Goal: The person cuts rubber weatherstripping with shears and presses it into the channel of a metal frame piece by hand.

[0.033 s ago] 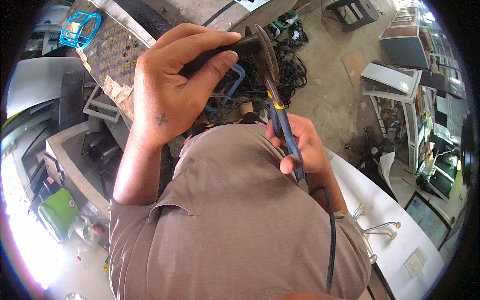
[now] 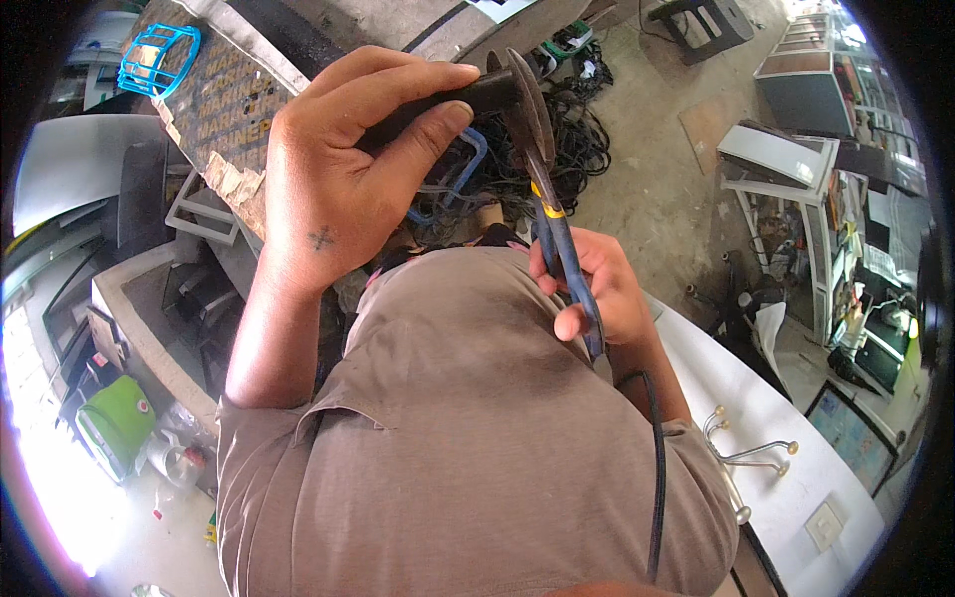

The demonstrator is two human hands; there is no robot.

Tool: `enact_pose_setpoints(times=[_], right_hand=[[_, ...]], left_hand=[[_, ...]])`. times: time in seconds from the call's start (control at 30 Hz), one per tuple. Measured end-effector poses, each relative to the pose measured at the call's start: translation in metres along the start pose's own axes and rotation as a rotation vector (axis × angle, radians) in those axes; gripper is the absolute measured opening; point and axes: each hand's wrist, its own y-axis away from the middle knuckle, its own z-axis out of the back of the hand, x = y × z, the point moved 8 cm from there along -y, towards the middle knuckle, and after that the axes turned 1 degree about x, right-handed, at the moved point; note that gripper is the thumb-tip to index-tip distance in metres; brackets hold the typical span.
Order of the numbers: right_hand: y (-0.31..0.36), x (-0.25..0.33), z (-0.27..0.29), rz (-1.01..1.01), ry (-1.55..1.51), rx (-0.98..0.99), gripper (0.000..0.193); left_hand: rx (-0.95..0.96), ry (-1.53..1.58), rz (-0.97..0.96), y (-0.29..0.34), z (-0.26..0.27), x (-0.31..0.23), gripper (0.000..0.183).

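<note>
My left hand (image 2: 338,164) is raised and closed around a black cylindrical part (image 2: 487,94), thumb and fingers along its sides. At the cylinder's right end are round, dark metal discs (image 2: 534,109), seen nearly edge-on. Below them, my right hand (image 2: 615,294) grips pliers (image 2: 569,249) with blue handles and a yellow band, pointing upward. The metal jaws meet the lower edge of the discs. Whether they bite on it or only touch it, I cannot tell.
A tangle of black cables (image 2: 572,139) lies on the floor beyond my hands, near a blue clamp-like frame (image 2: 468,164). On the left stands a worn board (image 2: 224,109) with a blue wire guard (image 2: 159,62). A white panel (image 2: 696,368) with metal hooks (image 2: 756,456) is at my right.
</note>
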Motion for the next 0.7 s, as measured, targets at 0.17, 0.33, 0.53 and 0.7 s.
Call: enact_pose_setpoints(times=[0.17, 0.33, 0.53, 0.7], right_hand=[[0.001, -0.001, -0.004, 0.013, -0.041, -0.019, 0.044], [0.001, 0.004, -0.005, 0.074, -0.024, -0.048, 0.039], [0.0, 0.002, -0.007, 0.164, 0.066, -0.053, 0.037], [-0.001, 0.007, -0.01, 0.143, 0.041, -0.049, 0.031]], left_hand=[[0.007, -0.002, 0.0, 0.001, 0.001, -0.002, 0.022], [-0.009, -0.001, -0.017, 0.0, 0.003, -0.005, 0.021], [-0.003, -0.013, -0.02, -0.001, 0.002, -0.008, 0.021], [-0.012, -0.025, -0.042, -0.001, 0.004, -0.009, 0.02]])
